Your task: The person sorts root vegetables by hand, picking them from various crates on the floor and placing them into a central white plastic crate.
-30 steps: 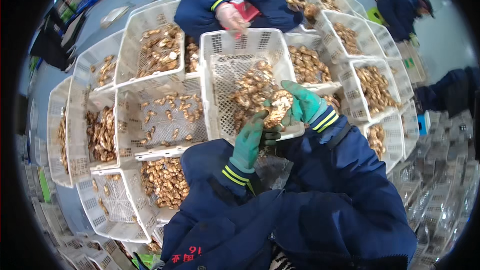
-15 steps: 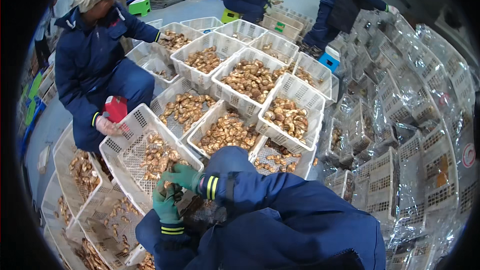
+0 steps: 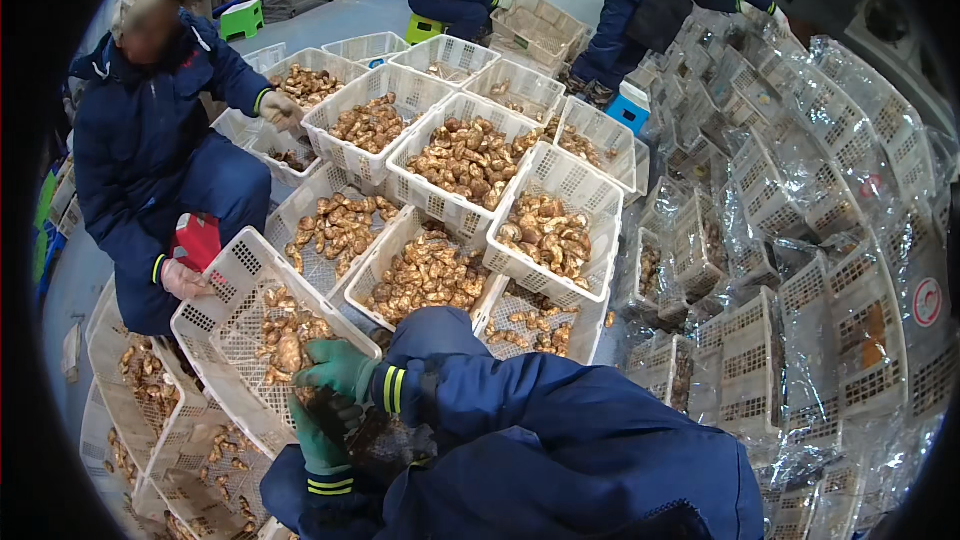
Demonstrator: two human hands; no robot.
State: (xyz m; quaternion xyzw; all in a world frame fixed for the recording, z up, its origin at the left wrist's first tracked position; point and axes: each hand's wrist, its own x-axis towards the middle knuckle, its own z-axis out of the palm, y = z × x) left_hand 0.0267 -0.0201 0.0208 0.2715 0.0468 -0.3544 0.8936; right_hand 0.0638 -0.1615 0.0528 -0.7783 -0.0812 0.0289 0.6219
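My right hand [image 3: 342,370], in a green glove, reaches over the near edge of a white mesh crate [image 3: 222,325]. Its fingers and thumb close round a large brown-and-cream mushroom [image 3: 288,353], above several more mushrooms in that crate. Just below, at the crate's near corner, my left hand [image 3: 320,440] wears a green glove with a dark palm side. Its fingers are partly hidden beneath the right hand, so I cannot make out what it holds.
White crates of mushrooms [image 3: 465,165] stand ahead, with more crates [image 3: 140,385] at the left. A co-worker [image 3: 165,130] sits at the left; two others are at the back. Plastic-wrapped crates [image 3: 750,340] are stacked along the right. A blue stool [image 3: 628,110] stands behind.
My right hand has moved left over the crate with a mushroom at its fingertips, coming apart from the left hand. The co-worker's far hand has lifted away from a crate. The view has shifted slightly.
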